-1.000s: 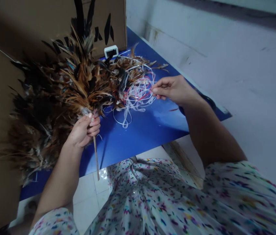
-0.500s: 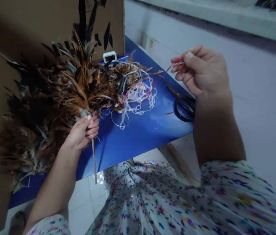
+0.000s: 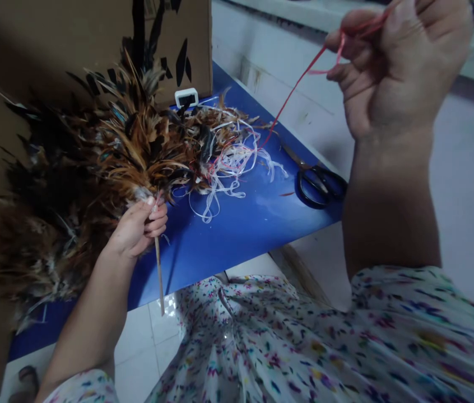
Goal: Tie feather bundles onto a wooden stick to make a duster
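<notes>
My left hand [image 3: 140, 226] is closed around a thin stick [image 3: 159, 274] just below a bunch of brown and black feathers [image 3: 136, 140], so it holds a feather duster upright at the table's front. A bit of pink string shows at its thumb. Raised high at the upper right, my right hand [image 3: 400, 67] pinches a red string [image 3: 293, 92]. That string runs taut down to a tangle of white and pink string [image 3: 232, 165] on the table. Black-handled scissors [image 3: 316, 182] lie below my right hand, apart from it.
A large cardboard box [image 3: 94, 33] stands behind the feathers, with another brown cardboard surface at left. More loose feathers [image 3: 47, 246] cover the left of the blue table [image 3: 220, 240]. A white-framed object [image 3: 186, 98] rests by the box. The wall [image 3: 254, 50] borders the right side.
My right hand has moved up and to the right, drawing the red string longer out of the tangle. Part of the white string has shifted right. My left hand stays on the stick.
</notes>
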The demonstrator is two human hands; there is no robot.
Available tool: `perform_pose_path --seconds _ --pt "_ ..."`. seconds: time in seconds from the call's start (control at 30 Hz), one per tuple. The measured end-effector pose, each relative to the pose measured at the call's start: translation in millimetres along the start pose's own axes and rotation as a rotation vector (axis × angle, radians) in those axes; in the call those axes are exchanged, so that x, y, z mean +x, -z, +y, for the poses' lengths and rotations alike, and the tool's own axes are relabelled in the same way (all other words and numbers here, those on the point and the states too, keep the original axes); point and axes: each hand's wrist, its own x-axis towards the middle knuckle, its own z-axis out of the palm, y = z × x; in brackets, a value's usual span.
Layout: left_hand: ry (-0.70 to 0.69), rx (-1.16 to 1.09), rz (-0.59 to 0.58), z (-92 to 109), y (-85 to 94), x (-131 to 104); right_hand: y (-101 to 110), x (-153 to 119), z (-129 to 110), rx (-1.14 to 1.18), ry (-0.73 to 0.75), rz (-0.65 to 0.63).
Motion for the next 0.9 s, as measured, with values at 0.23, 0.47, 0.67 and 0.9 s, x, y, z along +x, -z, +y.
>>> perform_pose_path --seconds 0.23,0.47,0.67,0.9 --pt "-0.001 0.012 -0.002 1 0.3 -1 -15 2 35 -0.063 -0.050 -0.155" --pt "0.000 0.006 -0.010 3 -0.4 -2 1 -7 79 -1.083 -0.441 -0.612" --pt "0.013 -0.010 -0.027 2 1.4 0 14 -35 98 -1.428 -0.628 -0.884" --pt "0.016 -0.003 -0.011 1 1.5 -1 21 -28 84 -0.935 -0.705 -0.445"
